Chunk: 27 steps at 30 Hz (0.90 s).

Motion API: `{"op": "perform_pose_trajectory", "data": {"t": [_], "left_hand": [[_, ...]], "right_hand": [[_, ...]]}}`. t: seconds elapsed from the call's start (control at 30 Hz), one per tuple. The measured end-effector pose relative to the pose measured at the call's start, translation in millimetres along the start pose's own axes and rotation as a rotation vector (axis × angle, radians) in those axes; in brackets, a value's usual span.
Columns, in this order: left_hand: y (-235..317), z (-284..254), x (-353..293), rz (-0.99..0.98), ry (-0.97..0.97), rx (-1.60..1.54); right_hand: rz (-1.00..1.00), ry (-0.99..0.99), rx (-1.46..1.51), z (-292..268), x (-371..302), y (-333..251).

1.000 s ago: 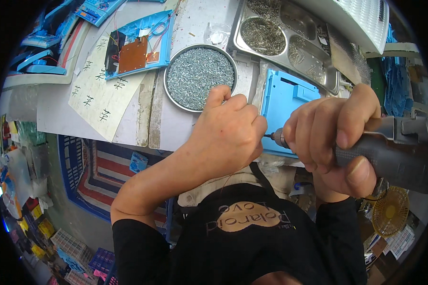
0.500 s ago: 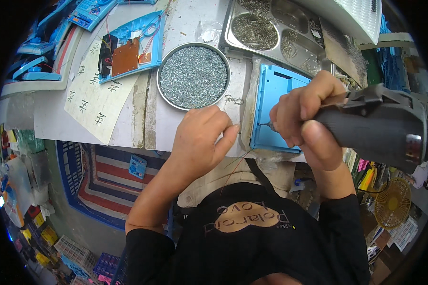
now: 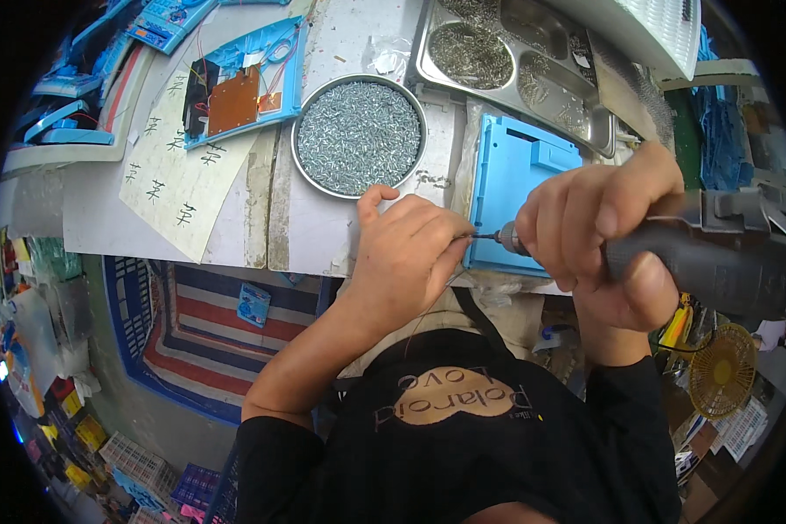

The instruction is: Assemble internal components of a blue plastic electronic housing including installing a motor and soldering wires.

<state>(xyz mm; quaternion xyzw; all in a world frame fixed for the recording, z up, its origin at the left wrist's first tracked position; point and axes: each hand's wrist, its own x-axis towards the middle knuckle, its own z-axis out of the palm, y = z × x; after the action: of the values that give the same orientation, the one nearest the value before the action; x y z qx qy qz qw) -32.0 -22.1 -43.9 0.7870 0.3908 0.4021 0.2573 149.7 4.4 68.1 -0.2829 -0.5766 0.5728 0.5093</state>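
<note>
My right hand (image 3: 598, 236) grips a grey electric screwdriver (image 3: 707, 253), its bit pointing left. My left hand (image 3: 406, 253) is pinched at the bit's tip, fingers closed on a small screw (image 3: 473, 235) that is barely visible. Both hands hover over the near edge of the worktable (image 3: 314, 231). A blue plastic casing (image 3: 520, 188) lies flat just behind the bit. A round metal dish full of screws (image 3: 358, 135) stands right behind my left hand.
A steel compartment tray (image 3: 533, 65) with screws sits at the back right. An open blue casing with a circuit board (image 3: 240, 87) lies at the back left on a paper sheet (image 3: 179, 183). More blue casings (image 3: 65, 131) are stacked far left. A small fan (image 3: 720, 371) stands lower right.
My left hand came back from the table near the screw dish to the screwdriver's tip. My right hand lowered the screwdriver and levelled it toward the left hand.
</note>
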Motion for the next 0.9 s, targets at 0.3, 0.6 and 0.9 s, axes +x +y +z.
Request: {"op": "perform_pose_trajectory", "data": {"t": [0.3, 0.6, 0.9], "left_hand": [[9.0, -5.5, -0.7, 0.059, -0.013, 0.036], [22.3, 23.9, -53.7, -0.255, -0.247, 0.045], [30.9, 10.2, -38.3, -0.225, -0.363, 0.010]], "right_hand": [[0.028, 0.029, 0.039, 7.1, -16.6, -1.0], [0.127, 0.042, 0.014, 13.1, -42.9, 10.3], [0.063, -0.123, -0.385, 4.3, -54.5, 22.9]]}}
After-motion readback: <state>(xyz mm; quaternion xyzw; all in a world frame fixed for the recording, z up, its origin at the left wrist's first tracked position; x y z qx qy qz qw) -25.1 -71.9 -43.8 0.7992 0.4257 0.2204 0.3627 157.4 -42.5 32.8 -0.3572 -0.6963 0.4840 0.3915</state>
